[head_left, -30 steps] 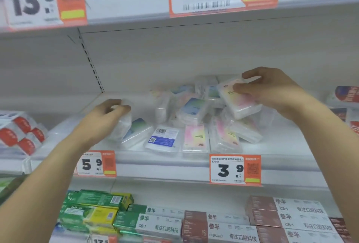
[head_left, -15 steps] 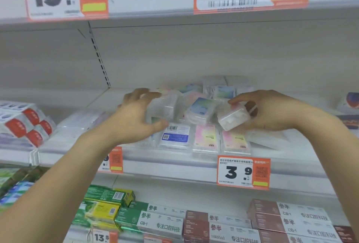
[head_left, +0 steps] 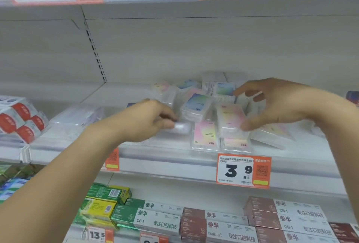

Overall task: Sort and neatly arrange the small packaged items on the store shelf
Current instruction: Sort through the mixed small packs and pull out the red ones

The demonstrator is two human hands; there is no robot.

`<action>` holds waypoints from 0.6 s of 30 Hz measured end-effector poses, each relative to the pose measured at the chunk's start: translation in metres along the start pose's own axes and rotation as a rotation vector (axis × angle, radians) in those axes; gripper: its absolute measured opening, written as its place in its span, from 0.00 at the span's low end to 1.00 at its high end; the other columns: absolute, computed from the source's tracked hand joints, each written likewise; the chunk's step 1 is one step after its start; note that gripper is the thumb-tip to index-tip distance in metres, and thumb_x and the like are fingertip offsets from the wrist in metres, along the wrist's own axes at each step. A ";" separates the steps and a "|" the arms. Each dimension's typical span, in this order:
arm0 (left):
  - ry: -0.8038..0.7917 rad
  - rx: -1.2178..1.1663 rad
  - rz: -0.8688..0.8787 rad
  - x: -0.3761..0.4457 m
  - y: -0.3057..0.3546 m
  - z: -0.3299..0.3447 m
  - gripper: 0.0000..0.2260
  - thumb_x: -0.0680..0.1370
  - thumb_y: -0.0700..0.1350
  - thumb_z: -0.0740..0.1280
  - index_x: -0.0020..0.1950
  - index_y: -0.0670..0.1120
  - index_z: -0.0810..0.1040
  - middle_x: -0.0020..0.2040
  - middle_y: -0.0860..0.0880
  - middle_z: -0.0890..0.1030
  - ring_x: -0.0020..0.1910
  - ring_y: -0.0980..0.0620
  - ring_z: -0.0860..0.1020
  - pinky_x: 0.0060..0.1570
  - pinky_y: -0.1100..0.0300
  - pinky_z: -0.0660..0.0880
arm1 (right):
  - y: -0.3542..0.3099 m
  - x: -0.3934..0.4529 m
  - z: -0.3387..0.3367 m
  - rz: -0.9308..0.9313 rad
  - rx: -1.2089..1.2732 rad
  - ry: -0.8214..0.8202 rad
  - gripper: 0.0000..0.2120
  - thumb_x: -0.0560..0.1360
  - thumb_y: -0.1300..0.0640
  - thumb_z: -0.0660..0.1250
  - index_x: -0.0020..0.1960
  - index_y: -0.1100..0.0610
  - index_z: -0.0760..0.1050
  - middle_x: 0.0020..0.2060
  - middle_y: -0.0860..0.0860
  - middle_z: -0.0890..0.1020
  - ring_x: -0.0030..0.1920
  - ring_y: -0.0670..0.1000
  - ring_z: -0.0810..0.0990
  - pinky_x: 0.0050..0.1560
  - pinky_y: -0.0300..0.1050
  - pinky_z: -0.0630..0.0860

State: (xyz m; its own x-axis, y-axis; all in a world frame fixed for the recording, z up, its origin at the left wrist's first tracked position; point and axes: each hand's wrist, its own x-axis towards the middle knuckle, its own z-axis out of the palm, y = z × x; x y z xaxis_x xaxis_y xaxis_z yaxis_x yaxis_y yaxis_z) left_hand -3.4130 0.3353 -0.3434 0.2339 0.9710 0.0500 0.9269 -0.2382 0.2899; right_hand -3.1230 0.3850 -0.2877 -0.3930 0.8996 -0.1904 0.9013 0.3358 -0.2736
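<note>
Left hand: the left hand (head_left: 147, 120) reached in over the front of the shelf (head_left: 165, 157), its fingers curled round a small clear packet (head_left: 181, 127) pinched at the fingertips; the packet was blurred and its label could not be read.
Right hand: the right hand (head_left: 275, 103) hovered over the right side of the pile, fingers spread apart and loosely bent, holding nothing; its thumb lay just beside the pink-and-yellow box (head_left: 230, 119).
Small packaged items: a loose heap of clear plastic boxes sat on the middle shelf, between the two hands and behind them; some lay flat and others were tilted against one another.
Front row: a pink box (head_left: 205, 136) lay flat at the shelf edge, with a second flat box (head_left: 236, 143) just to its right, partly under the pink-and-yellow box.
Centre of pile: a blue-and-green box (head_left: 196, 105) rested tilted on other boxes, just beyond the left hand's fingertips.
Back of pile: more boxes with pale blue and green labels (head_left: 223, 88) lay near the rear wall, too soft to tell apart.
Price tag: an orange-and-white tag reading 3.9 (head_left: 243, 171) hung on the shelf rail below the front row.
Left of the shelf: red-and-white packs (head_left: 23, 120) were stacked well apart from the pile.
Shelf below: green boxes (head_left: 104, 202) and brown-and-white cartons (head_left: 219, 227) stood in rows.
</note>
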 end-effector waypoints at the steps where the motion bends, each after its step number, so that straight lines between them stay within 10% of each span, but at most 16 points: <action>1: 0.055 -0.042 0.017 0.000 -0.003 -0.003 0.14 0.79 0.56 0.60 0.52 0.50 0.81 0.46 0.50 0.83 0.48 0.50 0.79 0.52 0.57 0.75 | 0.003 0.000 -0.001 0.024 -0.030 -0.067 0.46 0.54 0.38 0.82 0.68 0.35 0.67 0.67 0.43 0.72 0.65 0.50 0.74 0.65 0.49 0.72; 7: 0.444 -0.171 -0.074 0.018 -0.001 0.002 0.14 0.83 0.46 0.56 0.40 0.46 0.75 0.37 0.48 0.78 0.38 0.47 0.74 0.36 0.59 0.67 | 0.009 0.013 0.021 0.116 -0.225 -0.003 0.48 0.54 0.42 0.83 0.70 0.38 0.64 0.61 0.48 0.65 0.62 0.53 0.66 0.62 0.50 0.72; 11: 0.696 -0.340 -0.237 0.032 0.003 -0.006 0.24 0.83 0.54 0.54 0.30 0.45 0.66 0.27 0.47 0.70 0.29 0.47 0.68 0.30 0.57 0.64 | 0.014 0.016 0.037 0.027 -0.307 0.087 0.30 0.65 0.40 0.73 0.66 0.42 0.72 0.64 0.51 0.69 0.64 0.56 0.66 0.60 0.46 0.70; 18: 0.440 -0.859 -0.179 0.035 0.021 -0.018 0.18 0.80 0.54 0.63 0.42 0.40 0.80 0.35 0.43 0.83 0.30 0.45 0.79 0.31 0.56 0.79 | 0.031 0.008 -0.001 -0.068 0.604 0.615 0.16 0.72 0.57 0.75 0.57 0.46 0.78 0.53 0.46 0.83 0.55 0.47 0.82 0.56 0.50 0.80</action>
State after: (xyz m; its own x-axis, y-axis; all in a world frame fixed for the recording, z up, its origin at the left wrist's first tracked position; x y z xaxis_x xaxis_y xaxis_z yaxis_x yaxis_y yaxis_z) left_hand -3.3908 0.3644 -0.3183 -0.1808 0.9541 0.2389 0.3686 -0.1595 0.9158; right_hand -3.0982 0.4029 -0.2970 -0.1167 0.9328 0.3411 0.5594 0.3455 -0.7535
